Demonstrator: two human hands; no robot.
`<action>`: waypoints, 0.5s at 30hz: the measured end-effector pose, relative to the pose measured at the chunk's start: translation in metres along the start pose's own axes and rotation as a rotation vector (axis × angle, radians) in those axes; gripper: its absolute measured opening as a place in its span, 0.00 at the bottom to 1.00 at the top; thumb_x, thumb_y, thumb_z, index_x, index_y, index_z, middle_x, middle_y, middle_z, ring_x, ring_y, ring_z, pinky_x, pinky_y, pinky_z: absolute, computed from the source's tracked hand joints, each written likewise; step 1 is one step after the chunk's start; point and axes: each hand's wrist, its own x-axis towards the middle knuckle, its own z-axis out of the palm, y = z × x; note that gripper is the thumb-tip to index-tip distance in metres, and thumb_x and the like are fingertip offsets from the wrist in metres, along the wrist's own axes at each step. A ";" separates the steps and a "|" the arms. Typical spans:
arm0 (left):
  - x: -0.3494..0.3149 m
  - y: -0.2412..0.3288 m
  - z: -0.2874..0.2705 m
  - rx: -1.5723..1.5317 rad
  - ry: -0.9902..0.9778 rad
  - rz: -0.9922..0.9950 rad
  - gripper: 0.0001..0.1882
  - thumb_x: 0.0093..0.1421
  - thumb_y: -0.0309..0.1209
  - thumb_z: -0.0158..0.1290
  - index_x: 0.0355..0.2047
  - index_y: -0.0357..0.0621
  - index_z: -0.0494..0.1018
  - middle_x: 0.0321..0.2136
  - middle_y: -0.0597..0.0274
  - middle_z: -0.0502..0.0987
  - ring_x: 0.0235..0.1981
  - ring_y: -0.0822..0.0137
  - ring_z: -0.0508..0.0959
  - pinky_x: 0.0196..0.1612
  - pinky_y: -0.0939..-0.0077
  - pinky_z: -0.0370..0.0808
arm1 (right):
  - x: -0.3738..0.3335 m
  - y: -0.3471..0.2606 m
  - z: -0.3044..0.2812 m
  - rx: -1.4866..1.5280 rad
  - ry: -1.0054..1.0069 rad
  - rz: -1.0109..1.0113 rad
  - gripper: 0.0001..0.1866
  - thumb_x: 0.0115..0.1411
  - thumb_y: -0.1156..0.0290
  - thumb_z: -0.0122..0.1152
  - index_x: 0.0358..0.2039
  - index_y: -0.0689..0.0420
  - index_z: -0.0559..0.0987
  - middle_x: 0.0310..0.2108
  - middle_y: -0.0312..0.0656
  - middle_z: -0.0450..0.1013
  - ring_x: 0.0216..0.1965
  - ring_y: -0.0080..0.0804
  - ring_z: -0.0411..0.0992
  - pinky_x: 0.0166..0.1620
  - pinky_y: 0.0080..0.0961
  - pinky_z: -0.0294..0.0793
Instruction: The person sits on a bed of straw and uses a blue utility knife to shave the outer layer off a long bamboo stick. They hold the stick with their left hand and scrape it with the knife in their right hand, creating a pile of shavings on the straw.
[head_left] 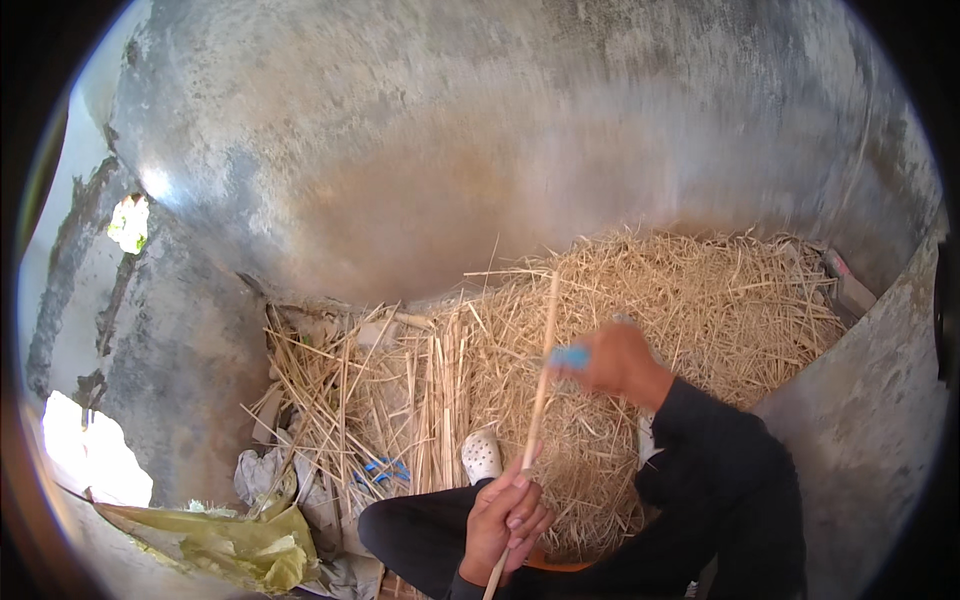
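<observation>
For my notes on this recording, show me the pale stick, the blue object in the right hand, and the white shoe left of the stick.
Pale stick [538, 408]: head view, midway along its shaft.
Blue object [571, 357]: head view, on its blurred blue part.
White shoe [481, 457]: head view, on its perforated upper.

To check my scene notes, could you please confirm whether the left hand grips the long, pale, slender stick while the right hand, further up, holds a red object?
One detail is off: the head view shows the right hand, further up, holding a blurred blue object, not a red one. The left hand does grip the long, pale, slender stick.
</observation>
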 end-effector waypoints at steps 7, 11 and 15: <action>0.005 0.002 -0.010 -0.005 -0.019 0.059 0.21 0.66 0.27 0.37 0.59 0.34 0.58 0.10 0.73 0.57 0.06 0.80 0.55 0.16 0.86 0.55 | -0.018 -0.027 -0.016 0.039 -0.172 -0.072 0.43 0.48 0.22 0.39 0.10 0.53 0.74 0.09 0.40 0.66 0.12 0.37 0.66 0.19 0.36 0.64; -0.005 0.000 0.004 0.153 0.015 0.030 0.22 0.66 0.27 0.37 0.60 0.33 0.57 0.10 0.74 0.57 0.06 0.81 0.54 0.16 0.86 0.54 | -0.006 -0.005 -0.019 -0.055 -0.043 -0.009 0.42 0.48 0.22 0.41 0.09 0.53 0.74 0.08 0.41 0.66 0.12 0.38 0.67 0.19 0.37 0.65; -0.002 0.000 0.000 0.171 0.010 0.049 0.23 0.66 0.27 0.37 0.60 0.33 0.56 0.10 0.74 0.56 0.06 0.81 0.54 0.16 0.85 0.54 | 0.000 -0.003 -0.027 0.063 -0.062 0.036 0.42 0.49 0.24 0.43 0.07 0.54 0.72 0.06 0.41 0.63 0.11 0.38 0.66 0.18 0.36 0.63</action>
